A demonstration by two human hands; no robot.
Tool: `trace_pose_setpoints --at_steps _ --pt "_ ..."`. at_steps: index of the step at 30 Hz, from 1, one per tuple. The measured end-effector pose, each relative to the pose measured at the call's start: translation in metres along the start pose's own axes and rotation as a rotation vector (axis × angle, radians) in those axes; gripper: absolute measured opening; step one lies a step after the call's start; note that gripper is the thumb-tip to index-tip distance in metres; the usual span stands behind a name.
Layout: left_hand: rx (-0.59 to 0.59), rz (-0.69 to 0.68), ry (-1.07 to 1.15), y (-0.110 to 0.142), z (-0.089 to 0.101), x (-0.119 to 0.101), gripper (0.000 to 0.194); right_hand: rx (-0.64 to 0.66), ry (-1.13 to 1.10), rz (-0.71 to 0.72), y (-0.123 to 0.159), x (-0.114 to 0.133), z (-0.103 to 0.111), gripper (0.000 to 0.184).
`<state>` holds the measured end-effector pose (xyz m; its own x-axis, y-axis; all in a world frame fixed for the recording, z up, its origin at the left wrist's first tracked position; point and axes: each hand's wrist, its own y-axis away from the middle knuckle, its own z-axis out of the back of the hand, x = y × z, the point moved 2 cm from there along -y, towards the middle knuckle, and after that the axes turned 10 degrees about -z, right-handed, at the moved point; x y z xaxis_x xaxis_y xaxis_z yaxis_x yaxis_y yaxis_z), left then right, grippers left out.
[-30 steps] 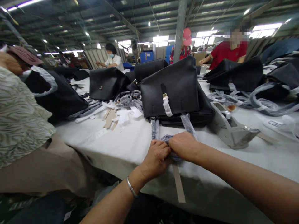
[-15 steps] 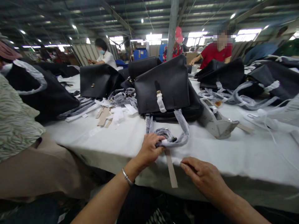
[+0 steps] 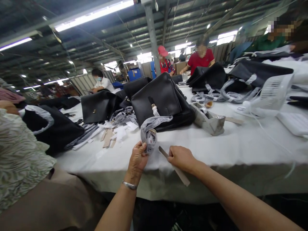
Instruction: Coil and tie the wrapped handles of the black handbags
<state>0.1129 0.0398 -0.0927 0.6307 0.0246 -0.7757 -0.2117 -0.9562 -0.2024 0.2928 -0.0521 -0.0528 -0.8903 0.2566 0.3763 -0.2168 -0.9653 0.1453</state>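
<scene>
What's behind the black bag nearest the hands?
Behind the black bag, part of another black bag shows at upper left. That one's lower front, and whatever sits directly behind, is covered.

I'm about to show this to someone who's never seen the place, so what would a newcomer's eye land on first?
Probably the big black bag in the middle of the white table. Just in front of it, the left hand grips a coiled, plastic-wrapped strap, while the right hand holds a brownish strip. Further right stands a white fan.
</scene>
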Motion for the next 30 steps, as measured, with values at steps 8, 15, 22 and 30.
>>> trace_pose_setpoints --at_steps 8,15,22,30 --pt "0.002 0.013 0.075 0.002 -0.003 -0.002 0.039 0.182 -0.807 0.031 0.003 -0.010 -0.005 0.008" --pt "0.042 -0.005 0.068 0.006 -0.003 -0.002 0.039 0.338 -1.030 0.054 0.008 -0.015 -0.005 0.025" --pt "0.036 -0.002 0.059 0.007 -0.006 -0.003 0.041 0.202 -0.642 0.145 -0.011 -0.009 0.004 0.022" --pt "0.066 -0.003 0.083 0.006 -0.005 -0.002 0.043 -0.007 0.006 0.184 -0.064 -0.043 0.038 0.028"
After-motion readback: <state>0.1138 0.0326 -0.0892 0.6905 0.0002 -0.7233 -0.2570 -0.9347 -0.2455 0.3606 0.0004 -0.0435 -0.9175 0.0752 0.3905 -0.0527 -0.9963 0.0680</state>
